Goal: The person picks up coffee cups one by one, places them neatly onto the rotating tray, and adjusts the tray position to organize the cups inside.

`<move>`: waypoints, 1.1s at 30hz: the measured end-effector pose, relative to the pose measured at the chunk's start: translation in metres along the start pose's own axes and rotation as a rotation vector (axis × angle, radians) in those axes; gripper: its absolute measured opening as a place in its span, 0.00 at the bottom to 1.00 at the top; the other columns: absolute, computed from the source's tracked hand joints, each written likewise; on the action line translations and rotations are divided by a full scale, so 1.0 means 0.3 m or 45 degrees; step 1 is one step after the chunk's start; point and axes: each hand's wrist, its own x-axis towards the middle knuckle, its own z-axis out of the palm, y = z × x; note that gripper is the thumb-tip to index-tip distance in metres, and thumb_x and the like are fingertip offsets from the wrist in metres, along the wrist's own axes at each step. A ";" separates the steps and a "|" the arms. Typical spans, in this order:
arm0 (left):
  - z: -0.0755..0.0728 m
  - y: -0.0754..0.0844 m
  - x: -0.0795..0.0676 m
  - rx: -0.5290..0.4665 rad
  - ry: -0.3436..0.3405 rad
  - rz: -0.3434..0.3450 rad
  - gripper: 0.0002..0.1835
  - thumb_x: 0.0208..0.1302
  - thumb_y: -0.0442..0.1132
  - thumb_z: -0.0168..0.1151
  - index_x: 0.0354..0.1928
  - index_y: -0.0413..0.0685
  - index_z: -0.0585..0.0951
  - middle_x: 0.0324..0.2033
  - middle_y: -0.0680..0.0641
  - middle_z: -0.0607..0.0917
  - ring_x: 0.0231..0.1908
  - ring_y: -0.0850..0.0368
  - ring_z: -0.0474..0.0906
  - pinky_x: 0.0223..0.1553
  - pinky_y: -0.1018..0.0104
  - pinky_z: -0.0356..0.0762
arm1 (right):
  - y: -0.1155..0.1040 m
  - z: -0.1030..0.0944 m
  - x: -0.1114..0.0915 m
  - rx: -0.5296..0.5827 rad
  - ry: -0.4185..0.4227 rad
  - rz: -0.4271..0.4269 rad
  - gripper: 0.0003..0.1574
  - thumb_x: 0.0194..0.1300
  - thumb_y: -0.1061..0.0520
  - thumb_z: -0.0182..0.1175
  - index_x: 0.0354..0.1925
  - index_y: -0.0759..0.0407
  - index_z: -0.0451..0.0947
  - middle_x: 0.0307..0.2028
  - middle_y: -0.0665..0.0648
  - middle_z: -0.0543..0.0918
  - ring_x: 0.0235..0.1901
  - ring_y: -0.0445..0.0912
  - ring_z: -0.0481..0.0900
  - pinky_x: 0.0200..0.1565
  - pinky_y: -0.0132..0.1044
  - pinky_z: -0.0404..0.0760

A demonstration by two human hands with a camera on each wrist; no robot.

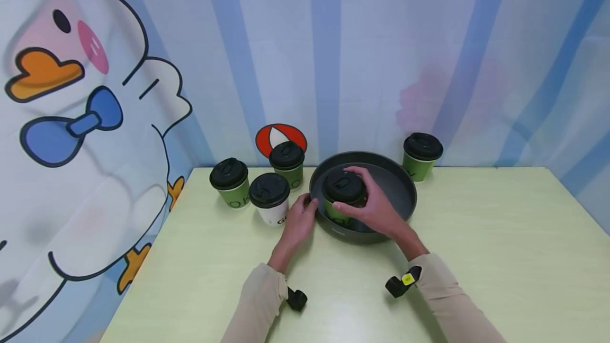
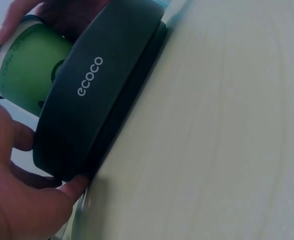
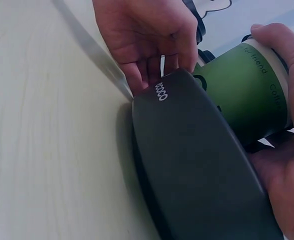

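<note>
My right hand (image 1: pixel 378 208) grips a green paper cup (image 1: pixel 335 213) with a black lid, thumb and fingers spread around its upper part. This cup stands upright within the left side of a round dark grey tray (image 1: pixel 397 189), marked "ecoco" on its outer wall. At the tray's left edge, my left hand (image 1: pixel 300 221) holds the wall with bent fingers; the left wrist view puts the fingertips (image 2: pixel 78 186) near its base. Just beside that hand is a white cup (image 1: pixel 274 215) with a black lid.
Two more green lidded cups, one at the far left (image 1: pixel 234 196) and one behind (image 1: pixel 293 176), stand left of the tray. Another green cup (image 1: pixel 418 168) is at its back right. Behind the pale wooden table (image 1: pixel 500 237) hangs a printed cloth backdrop (image 1: pixel 371 68).
</note>
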 end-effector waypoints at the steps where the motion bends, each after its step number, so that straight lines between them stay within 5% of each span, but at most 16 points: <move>1: 0.001 0.000 0.000 0.001 -0.002 -0.001 0.28 0.80 0.45 0.49 0.72 0.33 0.71 0.68 0.34 0.75 0.67 0.40 0.74 0.69 0.48 0.69 | 0.001 0.001 -0.001 -0.015 -0.002 0.002 0.50 0.63 0.50 0.75 0.75 0.47 0.60 0.66 0.57 0.71 0.55 0.52 0.79 0.52 0.48 0.81; 15: 0.006 0.002 -0.002 0.007 0.001 -0.001 0.28 0.80 0.46 0.49 0.72 0.33 0.70 0.68 0.34 0.75 0.67 0.39 0.73 0.70 0.47 0.68 | 0.004 -0.017 -0.013 -0.085 -0.038 -0.066 0.55 0.64 0.44 0.74 0.78 0.48 0.54 0.72 0.54 0.67 0.70 0.53 0.68 0.69 0.60 0.68; 18: 0.008 0.002 -0.007 0.000 -0.009 -0.003 0.28 0.80 0.46 0.49 0.72 0.33 0.70 0.67 0.34 0.75 0.67 0.39 0.73 0.70 0.47 0.68 | 0.005 -0.063 -0.037 -0.053 0.089 -0.137 0.44 0.69 0.52 0.70 0.76 0.55 0.61 0.69 0.58 0.72 0.69 0.53 0.71 0.70 0.55 0.69; 21: 0.012 0.003 -0.006 -0.003 -0.011 0.012 0.28 0.80 0.45 0.49 0.71 0.31 0.70 0.67 0.33 0.75 0.67 0.38 0.73 0.69 0.47 0.68 | 0.007 -0.141 -0.060 -0.136 0.324 -0.162 0.26 0.75 0.56 0.64 0.66 0.63 0.73 0.58 0.60 0.82 0.59 0.52 0.79 0.64 0.39 0.76; 24: 0.012 0.006 -0.004 -0.007 0.005 0.026 0.27 0.79 0.44 0.49 0.70 0.30 0.71 0.67 0.32 0.76 0.67 0.38 0.73 0.69 0.47 0.69 | 0.006 -0.232 -0.083 -0.303 0.531 -0.037 0.20 0.79 0.51 0.59 0.56 0.65 0.80 0.50 0.61 0.85 0.52 0.53 0.83 0.54 0.29 0.78; 26: 0.009 0.009 -0.002 -0.011 0.016 0.028 0.27 0.79 0.43 0.50 0.70 0.30 0.71 0.66 0.32 0.76 0.66 0.38 0.73 0.69 0.47 0.69 | 0.013 -0.289 -0.101 -0.400 0.577 0.090 0.24 0.80 0.46 0.56 0.55 0.66 0.81 0.48 0.63 0.86 0.51 0.56 0.83 0.53 0.33 0.79; 30: 0.006 0.006 -0.001 -0.006 0.022 0.029 0.27 0.79 0.43 0.50 0.69 0.30 0.72 0.66 0.32 0.76 0.66 0.38 0.74 0.68 0.47 0.70 | 0.062 -0.361 -0.142 -0.414 0.485 0.389 0.34 0.80 0.39 0.51 0.58 0.68 0.79 0.50 0.69 0.84 0.50 0.58 0.83 0.49 0.41 0.82; 33: 0.007 0.003 -0.003 -0.004 0.024 0.031 0.27 0.79 0.44 0.50 0.69 0.30 0.72 0.66 0.32 0.76 0.66 0.38 0.73 0.68 0.47 0.70 | 0.110 -0.374 -0.158 -0.237 0.358 0.570 0.38 0.82 0.39 0.48 0.63 0.74 0.74 0.51 0.71 0.83 0.45 0.53 0.86 0.46 0.37 0.84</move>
